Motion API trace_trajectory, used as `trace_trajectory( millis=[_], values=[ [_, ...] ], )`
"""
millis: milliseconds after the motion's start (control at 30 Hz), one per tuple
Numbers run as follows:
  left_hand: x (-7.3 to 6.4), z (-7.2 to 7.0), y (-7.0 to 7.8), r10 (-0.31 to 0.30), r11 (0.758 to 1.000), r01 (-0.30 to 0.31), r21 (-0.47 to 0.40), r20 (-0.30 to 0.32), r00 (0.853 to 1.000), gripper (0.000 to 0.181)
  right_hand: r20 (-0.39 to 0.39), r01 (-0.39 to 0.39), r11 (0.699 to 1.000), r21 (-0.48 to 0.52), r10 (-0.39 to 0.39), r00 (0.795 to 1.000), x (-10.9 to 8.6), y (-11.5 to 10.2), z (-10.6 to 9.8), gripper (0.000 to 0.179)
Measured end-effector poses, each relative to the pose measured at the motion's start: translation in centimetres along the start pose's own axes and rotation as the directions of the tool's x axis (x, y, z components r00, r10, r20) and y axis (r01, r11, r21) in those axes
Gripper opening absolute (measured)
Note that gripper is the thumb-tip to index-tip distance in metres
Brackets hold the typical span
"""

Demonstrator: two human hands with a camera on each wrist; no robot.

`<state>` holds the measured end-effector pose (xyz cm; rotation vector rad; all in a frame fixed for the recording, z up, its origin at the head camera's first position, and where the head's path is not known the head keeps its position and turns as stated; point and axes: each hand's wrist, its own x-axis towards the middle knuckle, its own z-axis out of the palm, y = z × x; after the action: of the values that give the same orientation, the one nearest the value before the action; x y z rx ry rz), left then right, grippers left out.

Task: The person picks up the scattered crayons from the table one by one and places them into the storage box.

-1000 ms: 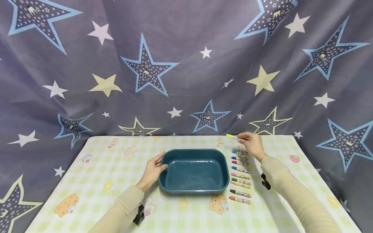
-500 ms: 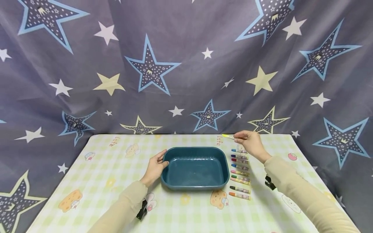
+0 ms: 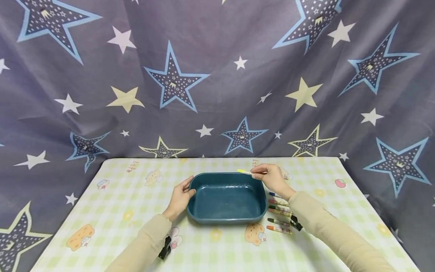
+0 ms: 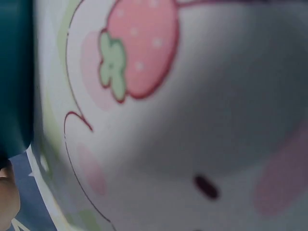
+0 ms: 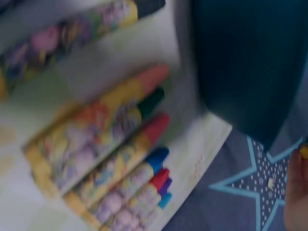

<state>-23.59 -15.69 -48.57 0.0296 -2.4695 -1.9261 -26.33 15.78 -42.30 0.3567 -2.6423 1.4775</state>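
Observation:
A yellow crayon [image 3: 244, 171] is pinched between the thumb and fingers of my right hand [image 3: 272, 179], over the far right rim of a dark teal rectangular tub [image 3: 227, 220]. My left hand [image 3: 179, 199] holds the tub's left side, thumb at the rim and fingers along the outside. Right of the tub lies a column of crayons in printed wrappers, among them an orange crayon [image 3: 279, 229] and a dark green crayon [image 3: 278, 221]. My right hand and forearm hide the far crayons in the head view; the right wrist view shows a red crayon [image 5: 149, 195] and a blue crayon [image 5: 132, 175] there.
A checked cloth with cartoon prints covers the table [image 3: 112, 211]. Behind its far edge hangs a grey curtain [image 3: 217, 94] with stars. Dark straps with small devices [image 3: 165, 247] sit on both wrists.
My right hand has carried the yellow crayon left and nearer, from beyond the crayon column to the tub's far right rim. The left hand stays at the tub.

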Motion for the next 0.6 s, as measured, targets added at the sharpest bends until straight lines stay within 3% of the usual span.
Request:
trace_trajectory(
  millis=[267,600],
  values=[
    [-0.1,-0.2,0.2,-0.004,1.0,0.004,0.027,0.012,1.0,0.053,0.055,-0.027,0.999,0.039,0.025,0.998,-0.1,0.3,2.9,0.015],
    [-0.2,-0.1,0.4,0.022,0.999,-0.023,0.043,0.022,1.0,0.053,0.059,0.0,0.999,0.051,-0.003,0.998,1.7,0.9,6.0,0.012]
  ],
)
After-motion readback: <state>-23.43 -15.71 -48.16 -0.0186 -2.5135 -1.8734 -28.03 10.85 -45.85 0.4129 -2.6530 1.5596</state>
